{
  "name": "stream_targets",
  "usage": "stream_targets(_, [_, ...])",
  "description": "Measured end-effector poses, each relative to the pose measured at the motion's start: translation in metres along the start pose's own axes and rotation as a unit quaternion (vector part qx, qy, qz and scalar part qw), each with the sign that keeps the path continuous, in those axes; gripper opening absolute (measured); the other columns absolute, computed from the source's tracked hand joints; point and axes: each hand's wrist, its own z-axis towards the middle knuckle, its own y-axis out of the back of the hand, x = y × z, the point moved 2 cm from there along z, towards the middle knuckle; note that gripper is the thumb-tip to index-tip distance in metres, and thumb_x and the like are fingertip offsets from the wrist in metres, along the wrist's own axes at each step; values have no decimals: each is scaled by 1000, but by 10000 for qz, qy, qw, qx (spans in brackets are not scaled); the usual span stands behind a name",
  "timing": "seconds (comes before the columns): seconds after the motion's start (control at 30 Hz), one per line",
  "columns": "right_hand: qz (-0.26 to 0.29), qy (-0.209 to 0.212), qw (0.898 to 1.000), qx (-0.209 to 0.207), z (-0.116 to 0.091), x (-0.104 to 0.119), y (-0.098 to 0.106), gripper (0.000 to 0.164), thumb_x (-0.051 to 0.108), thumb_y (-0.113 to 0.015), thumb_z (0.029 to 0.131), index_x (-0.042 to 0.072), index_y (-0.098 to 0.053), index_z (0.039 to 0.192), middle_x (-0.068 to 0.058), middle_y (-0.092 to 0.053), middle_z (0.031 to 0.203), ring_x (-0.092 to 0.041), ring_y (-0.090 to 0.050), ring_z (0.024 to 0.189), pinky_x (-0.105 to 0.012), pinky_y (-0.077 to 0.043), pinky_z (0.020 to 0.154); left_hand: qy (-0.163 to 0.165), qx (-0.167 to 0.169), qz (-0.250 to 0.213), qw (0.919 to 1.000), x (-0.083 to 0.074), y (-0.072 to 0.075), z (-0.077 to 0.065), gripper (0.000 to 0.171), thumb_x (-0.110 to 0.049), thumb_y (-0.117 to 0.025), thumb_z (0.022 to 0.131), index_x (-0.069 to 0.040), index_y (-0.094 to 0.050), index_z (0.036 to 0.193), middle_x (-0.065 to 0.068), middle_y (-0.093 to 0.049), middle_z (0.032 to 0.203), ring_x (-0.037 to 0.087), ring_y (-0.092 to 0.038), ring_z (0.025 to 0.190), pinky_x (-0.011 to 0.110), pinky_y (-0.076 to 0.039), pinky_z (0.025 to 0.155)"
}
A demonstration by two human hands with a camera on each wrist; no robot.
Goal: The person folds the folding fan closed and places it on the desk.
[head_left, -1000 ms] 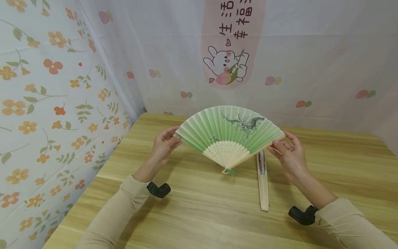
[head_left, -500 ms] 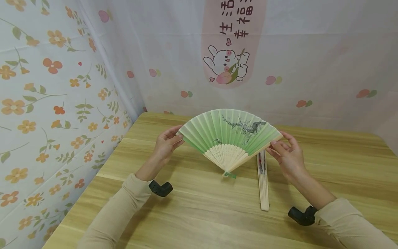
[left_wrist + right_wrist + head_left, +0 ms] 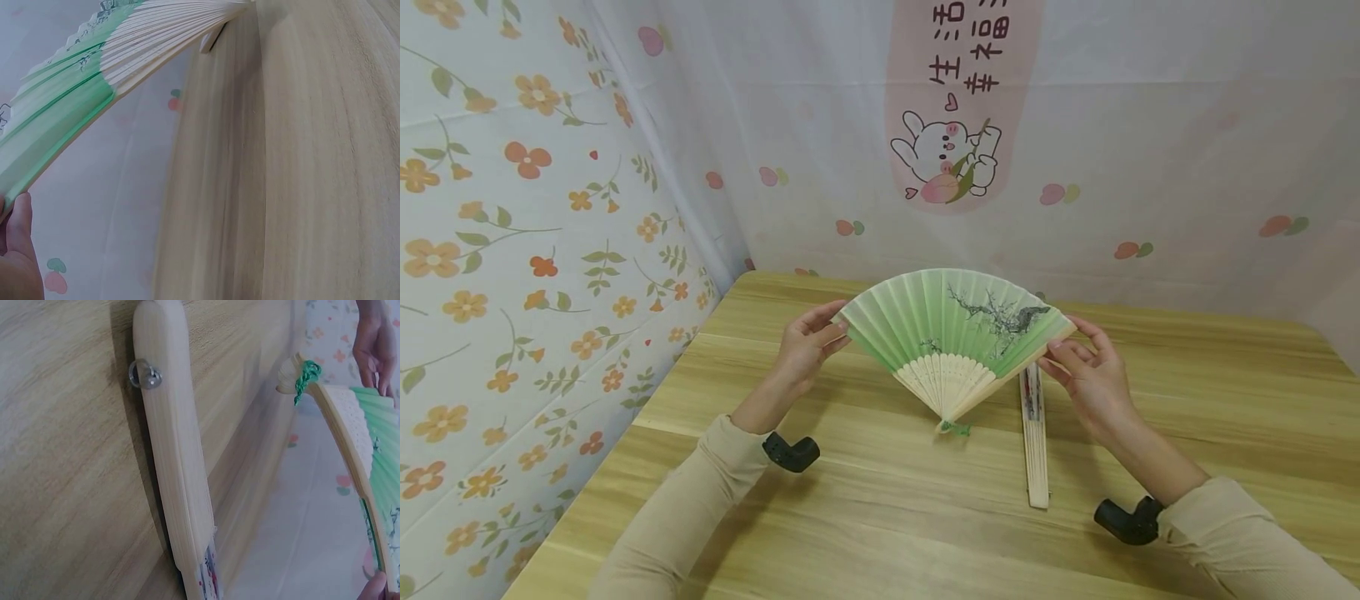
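Observation:
A green folding fan (image 3: 917,325), spread wide, has a dark branch printed on its pleats and pale slats meeting at a pivot. My left hand (image 3: 805,346) pinches its left outer corner between thumb and fingers. At the opposite corner, my right hand (image 3: 1097,375) pinches the outer guard. A green knotted cord (image 3: 307,378) hangs from the pivot, which points toward me. Just right of the fan lies a second folding fan (image 3: 1036,458), folded up. Its upper end is hidden behind the green one; the right wrist view shows its metal rivet (image 3: 149,376).
Everything is over a wooden table (image 3: 865,517). A white printed cloth (image 3: 820,133) hangs behind the table's far edge, and a flowered cloth (image 3: 535,317) hangs along the left. Black wrist devices (image 3: 792,452) sit at both cuffs.
The green fan has come down a little toward me, and its spread has narrowed slightly. My hands have moved a bit closer together, both still gripping it. The folded fan has stayed put.

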Motion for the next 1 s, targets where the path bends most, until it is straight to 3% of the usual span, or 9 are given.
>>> stream_targets(0.5, [-349, 4, 9993, 124, -2, 1, -8, 39, 1, -56, 85, 11, -42, 120, -4, -58, 84, -14, -61, 78, -24, -50, 74, 123, 2, 105, 9999, -2, -10, 1, 34, 6, -52, 86, 6, -47, 120, 2, -54, 95, 11, -56, 82, 22, -49, 76])
stream_targets(0.8, [-453, -34, 9989, 118, -1, 3, -12, 38, 1, -56, 85, 12, -42, 119, -4, -58, 85, -13, -61, 78, -24, -51, 73, 145, -17, 37, 9999, -3, -12, 0, 29, 6, -52, 85, 2, -53, 113, 3, -54, 94, 12, -56, 81, 23, -49, 77])
stream_targets(1.0, [-543, -31, 9984, 146, 0, 4, -16, 40, 1, -56, 84, 11, -41, 120, -4, -58, 85, -13, -60, 78, -24, -51, 74, 127, 91, 155, 9998, -4, -14, 1, 35, 6, -52, 85, 8, -46, 120, 2, -55, 92, 11, -56, 80, 23, -49, 77])
